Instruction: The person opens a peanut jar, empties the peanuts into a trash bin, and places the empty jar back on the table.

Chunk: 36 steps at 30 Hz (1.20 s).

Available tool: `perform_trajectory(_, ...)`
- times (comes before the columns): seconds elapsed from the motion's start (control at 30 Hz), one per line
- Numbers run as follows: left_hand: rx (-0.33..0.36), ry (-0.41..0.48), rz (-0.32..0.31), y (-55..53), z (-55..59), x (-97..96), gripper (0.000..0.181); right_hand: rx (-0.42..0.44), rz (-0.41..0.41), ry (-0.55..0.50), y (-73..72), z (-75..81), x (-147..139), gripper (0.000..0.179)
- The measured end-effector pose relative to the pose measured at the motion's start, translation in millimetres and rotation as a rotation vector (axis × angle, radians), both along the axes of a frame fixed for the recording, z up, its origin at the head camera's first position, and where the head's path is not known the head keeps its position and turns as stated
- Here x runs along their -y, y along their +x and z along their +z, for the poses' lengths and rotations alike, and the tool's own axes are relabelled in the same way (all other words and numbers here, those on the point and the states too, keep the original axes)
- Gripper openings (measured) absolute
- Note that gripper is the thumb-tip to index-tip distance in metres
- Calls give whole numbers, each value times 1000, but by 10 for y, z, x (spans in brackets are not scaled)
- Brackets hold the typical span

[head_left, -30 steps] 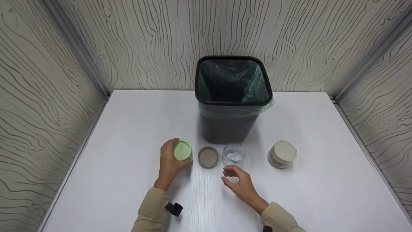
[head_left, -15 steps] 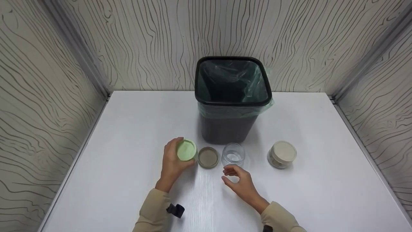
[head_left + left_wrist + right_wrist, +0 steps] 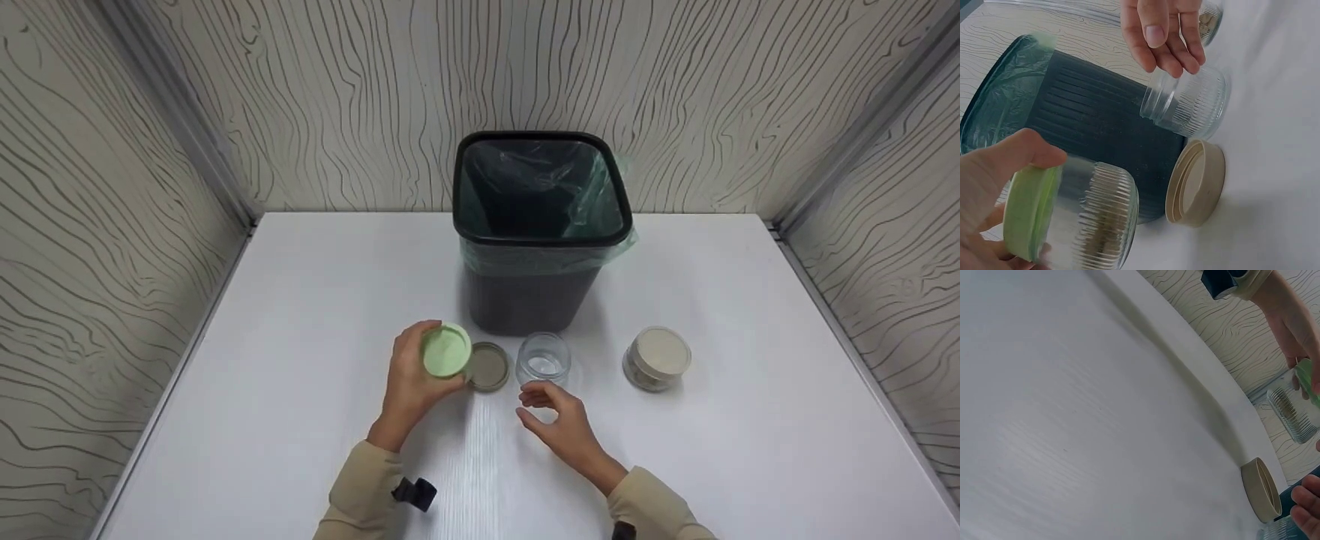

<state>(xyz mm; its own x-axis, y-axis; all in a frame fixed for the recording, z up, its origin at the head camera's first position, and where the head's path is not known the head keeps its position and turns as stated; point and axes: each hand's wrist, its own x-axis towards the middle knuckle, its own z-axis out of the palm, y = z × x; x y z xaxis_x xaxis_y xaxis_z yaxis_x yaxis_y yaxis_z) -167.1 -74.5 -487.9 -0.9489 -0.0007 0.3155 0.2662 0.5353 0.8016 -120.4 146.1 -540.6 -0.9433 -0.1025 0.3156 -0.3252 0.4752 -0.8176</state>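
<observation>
My left hand (image 3: 409,386) grips a ribbed glass jar (image 3: 1098,211) by its light green lid (image 3: 446,350), holding it up off the table. Something brownish shows inside it, too blurred to name. Below and to its right, a beige lid (image 3: 491,367) lies on the table with its hollow side up. Beside that lid stands a lidless clear glass jar (image 3: 543,356), nothing visible inside. My right hand (image 3: 562,431) hovers just in front of this jar, fingers loosely bent and holding nothing. In the right wrist view its fingers (image 3: 1309,503) show at the edge.
A dark bin (image 3: 529,296) lined with a thin green bag stands behind the lid and open jar. Further right is another jar (image 3: 658,358) with a beige lid on. Patterned panels (image 3: 360,97) wall in the white table (image 3: 300,300) at the back and sides.
My left hand has carried the green-lidded jar to the right, so it now partly covers the loose beige lid from above. My right hand has barely moved.
</observation>
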Motion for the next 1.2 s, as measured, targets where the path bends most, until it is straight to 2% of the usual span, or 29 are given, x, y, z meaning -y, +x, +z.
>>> perform_trajectory(0.33,-53,11,-40,30,34,-69,76,7,31,-40,65,328,79,27)
perform_trajectory(0.63,-70,0,-78,69,27,-128,79,25,46,-48,-34,72,26,37)
perform_trajectory(1.0,-71,-1,-139,153,47,-216,79,68,97,-101,-32,99,37,64)
perform_trajectory(1.2,-65,7,-172,189,48,-262,78,89,93,-109,-32,99,43,68)
